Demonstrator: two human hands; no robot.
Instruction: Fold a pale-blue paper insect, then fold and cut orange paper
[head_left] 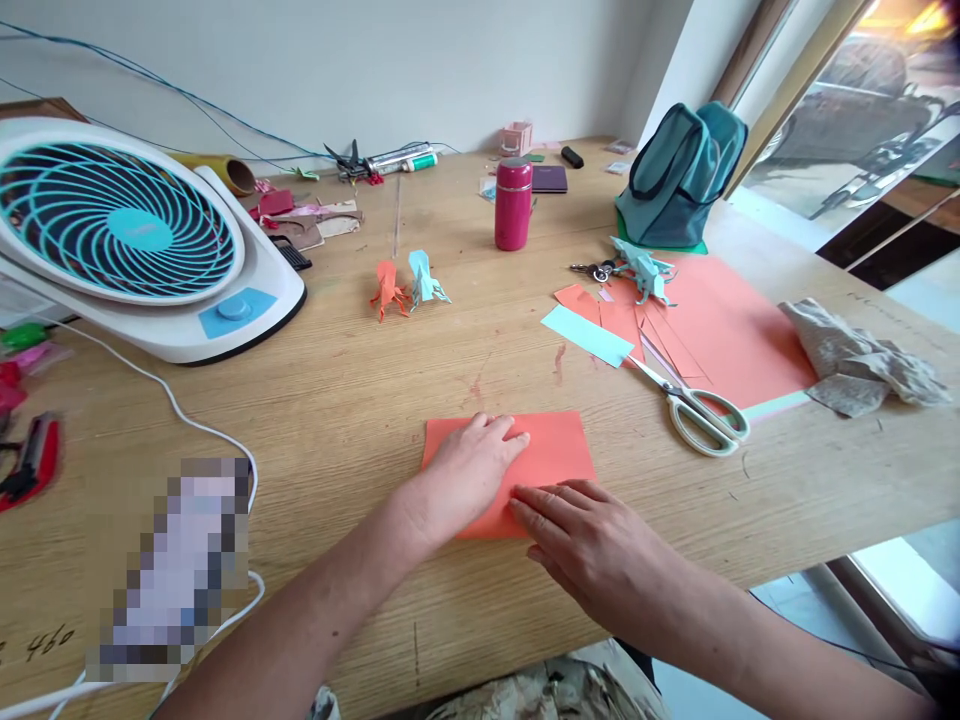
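An orange sheet of paper (559,445) lies on the wooden table in front of me. My left hand (476,460) rests flat on its left half, fingers stretched out and a little apart. Over the near right part of the sheet, my right hand (581,525) lies with its fingers extended and side by side. Both hands press on the paper without gripping it. My hands and wrists hide part of the near edge, so I cannot tell whether it is folded there.
Scissors (705,415) lie to the right, beside a light blue paper strip (589,336) and a large orange sheet (742,320). Folded paper insects (427,280) stand beyond my hands. A pink flask (513,205), a fan (142,230), and a teal bag (679,180) stand around.
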